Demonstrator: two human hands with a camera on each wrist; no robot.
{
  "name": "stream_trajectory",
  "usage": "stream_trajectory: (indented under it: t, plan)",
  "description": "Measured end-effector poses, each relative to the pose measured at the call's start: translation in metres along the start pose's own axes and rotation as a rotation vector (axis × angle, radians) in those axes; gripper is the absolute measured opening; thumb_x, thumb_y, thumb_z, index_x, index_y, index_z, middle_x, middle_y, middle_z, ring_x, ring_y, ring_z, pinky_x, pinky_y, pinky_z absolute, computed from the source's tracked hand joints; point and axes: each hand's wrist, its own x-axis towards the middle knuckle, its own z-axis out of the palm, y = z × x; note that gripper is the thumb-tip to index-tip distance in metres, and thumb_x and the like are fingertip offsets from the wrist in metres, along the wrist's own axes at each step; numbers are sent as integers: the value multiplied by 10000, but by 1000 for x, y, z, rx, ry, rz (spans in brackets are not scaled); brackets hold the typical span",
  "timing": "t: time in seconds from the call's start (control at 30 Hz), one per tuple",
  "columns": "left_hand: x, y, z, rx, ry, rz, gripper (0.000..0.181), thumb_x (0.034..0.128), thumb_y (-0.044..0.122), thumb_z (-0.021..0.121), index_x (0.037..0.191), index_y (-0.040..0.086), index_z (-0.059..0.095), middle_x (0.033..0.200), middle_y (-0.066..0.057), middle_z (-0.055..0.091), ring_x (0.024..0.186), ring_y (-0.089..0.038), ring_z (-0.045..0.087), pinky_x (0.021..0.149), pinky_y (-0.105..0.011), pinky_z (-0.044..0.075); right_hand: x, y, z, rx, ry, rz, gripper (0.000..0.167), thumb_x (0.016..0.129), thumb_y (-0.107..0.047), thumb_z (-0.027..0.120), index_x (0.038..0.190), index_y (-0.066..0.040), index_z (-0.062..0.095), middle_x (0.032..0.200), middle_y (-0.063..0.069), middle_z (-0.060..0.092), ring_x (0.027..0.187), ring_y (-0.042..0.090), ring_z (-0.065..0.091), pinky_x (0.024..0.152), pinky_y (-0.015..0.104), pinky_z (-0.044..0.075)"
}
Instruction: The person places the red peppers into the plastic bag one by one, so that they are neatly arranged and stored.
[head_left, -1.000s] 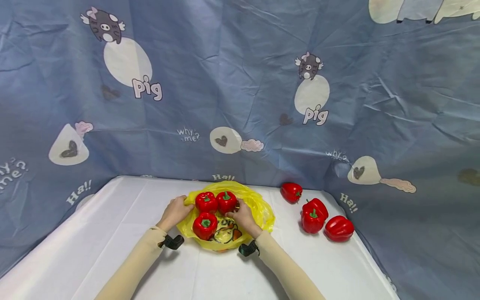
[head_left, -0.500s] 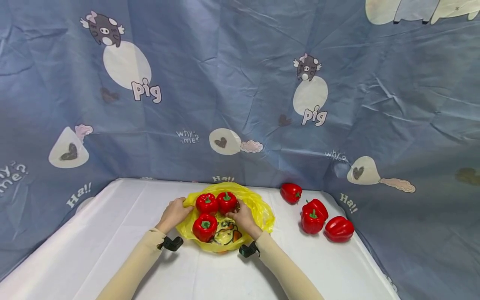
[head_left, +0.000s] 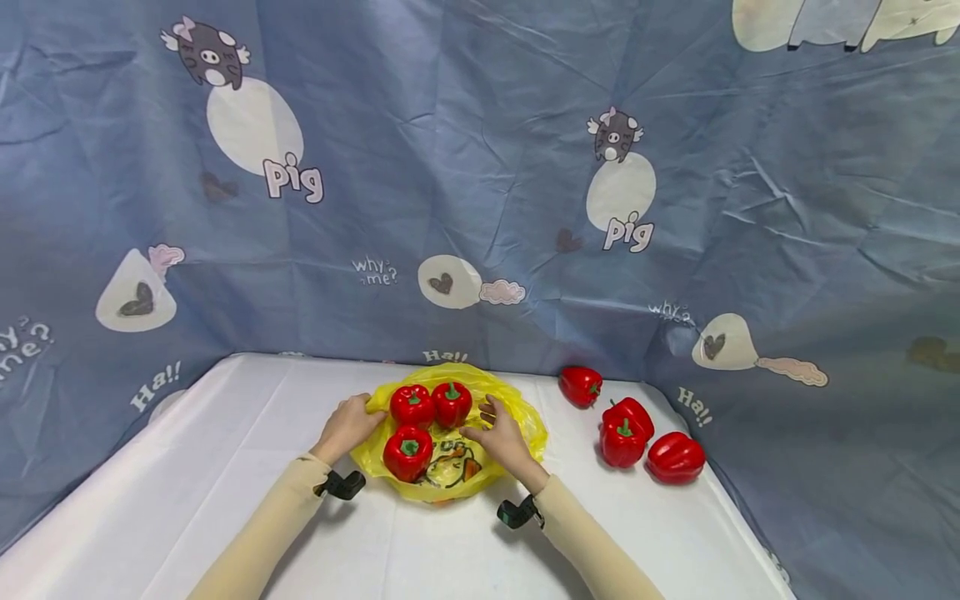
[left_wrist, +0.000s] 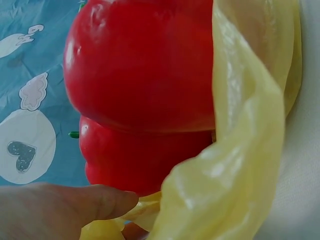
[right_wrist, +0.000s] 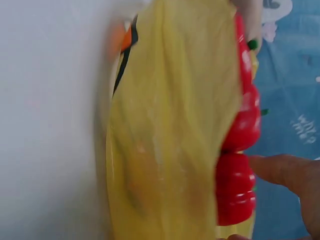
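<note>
A yellow plastic bag [head_left: 517, 433] lies spread on the table with three red bell peppers in it. Two of them, the back-left pepper [head_left: 412, 406] and the back-right pepper [head_left: 452, 405], stand side by side; the front pepper [head_left: 407, 454] sits nearer to me. My left hand [head_left: 350, 427] pinches the bag's left rim, the thumb [left_wrist: 107, 202] showing in the left wrist view. Over the bag's right part my right hand [head_left: 504, 435] holds nothing, its fingers spread apart just right of the back-right pepper.
On the white table [head_left: 247, 433], a lone red pepper [head_left: 581, 386] lies at the back right. Nearer stand an upright pepper [head_left: 621, 442], one partly behind it, and a pepper on its side [head_left: 676, 457]. A blue patterned cloth [head_left: 480, 192] hangs behind and along the sides.
My right hand has let go of the back-right pepper and drawn back to the right, its fingers opening. The left hand keeps its hold on the bag's rim.
</note>
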Motion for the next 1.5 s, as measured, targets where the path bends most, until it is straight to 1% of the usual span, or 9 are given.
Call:
stream_trajectory:
  t: [0.13,0.37,0.57,0.7,0.87,1.03,1.13,1.37,1.5]
  plan:
    - [0,2,-1,-2,2,7,343,900,224,605,1074,-72,619,879,-143,641,682,-194,539,582,-285,420,-15,-7,-14,31,-22,-18,864,801,-211,770,1479,1,278,1419,223,458,1298,412,456,1024,506,416]
    - [-3,4,-2,-20,17,34,294,892,200,605,996,-75,616,750,-104,575,615,-182,506,537,-270,398,-46,-17,-38,22,-39,-69,877,788,-276,792,1482,-69,299,1438,196,435,1308,385,450,1040,505,402]
    - [-1,2,1,-4,8,15,286,900,197,611,1013,-66,621,763,-104,590,624,-180,512,544,-280,407,-69,-20,-57,-4,3,-104,863,772,-265,806,1477,-150,322,1429,149,458,1304,361,460,1032,508,411]
    - [-1,1,1,13,8,11,290,903,203,617,1019,-62,621,785,-107,604,628,-178,517,543,-282,407,-80,-22,-70,-16,24,-106,868,760,-227,815,1473,-129,329,1445,178,434,1304,386,453,1023,529,411]
    - [-1,1,-1,11,9,1,295,899,201,619,1024,-66,621,796,-112,608,630,-181,523,544,-285,415,-89,-20,-87,-52,63,-79,884,733,-222,836,1460,-116,346,1450,165,430,1312,385,450,1015,525,416]
    - [-1,1,-2,15,23,7,301,893,196,618,1020,-77,625,815,-131,625,634,-187,533,551,-288,429,-94,-11,-108,-100,135,-44,879,718,-217,847,1449,-127,367,1445,144,449,1316,369,458,993,473,449]
    - [-1,2,-4,9,36,11,308,889,183,611,1031,-91,627,839,-153,643,644,-189,548,564,-290,449,-96,-6,-122,-122,168,-19,888,723,-234,844,1452,-106,353,1448,157,444,1325,370,447,996,466,444]
    - [0,3,-9,-22,57,14,264,895,168,588,994,-74,626,810,-156,649,589,-175,567,518,-279,457,-103,3,-155,-181,213,95,927,745,-378,813,1470,-96,309,1478,147,405,1349,346,423,1028,458,418]
    - [1,3,-10,-20,64,20,259,898,175,586,992,-62,627,802,-148,648,585,-167,565,519,-274,453,-106,8,-173,-191,245,125,915,774,-352,794,1474,-55,285,1494,168,366,1369,352,386,1053,479,390]
